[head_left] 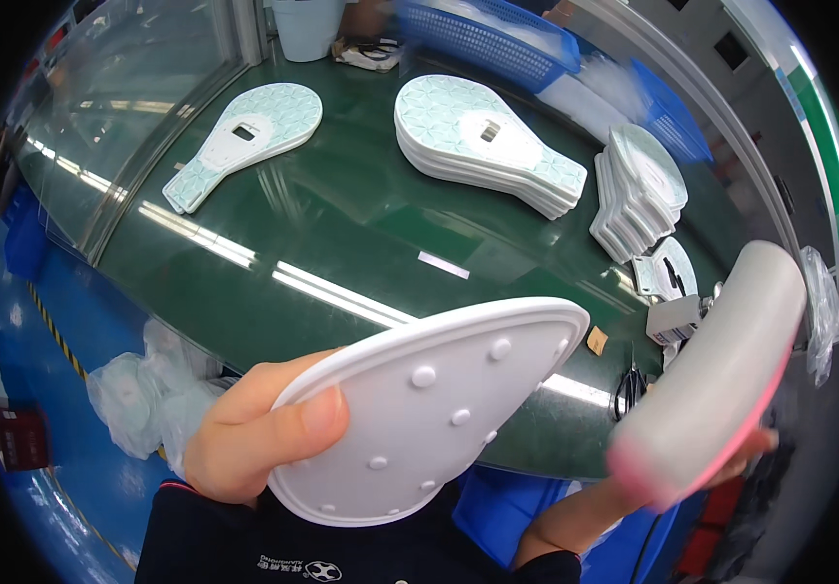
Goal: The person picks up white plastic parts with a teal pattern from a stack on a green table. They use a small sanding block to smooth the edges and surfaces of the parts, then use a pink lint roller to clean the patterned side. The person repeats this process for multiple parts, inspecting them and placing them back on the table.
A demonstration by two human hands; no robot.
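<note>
My left hand (264, 428) grips a white plastic panel (400, 428) by its left edge, thumb on the near face. The panel is tilted up, with a raised rim and several round knobs on that face. At the right, my right hand (746, 457) is mostly hidden behind a thick, curved white-and-pink object (716, 360), its fingers wrapped under the pink side. That object is blurred, and its kind cannot be made out. The two things are held apart, above the table's near edge.
On the green table (351, 234) lie a paddle-shaped patterned panel (278, 112), a stack of such panels (449, 107) and another stack (643, 175) at right. Scissors (629, 389) and a small box (674, 319) sit near the right edge. Blue baskets (497, 44) stand behind.
</note>
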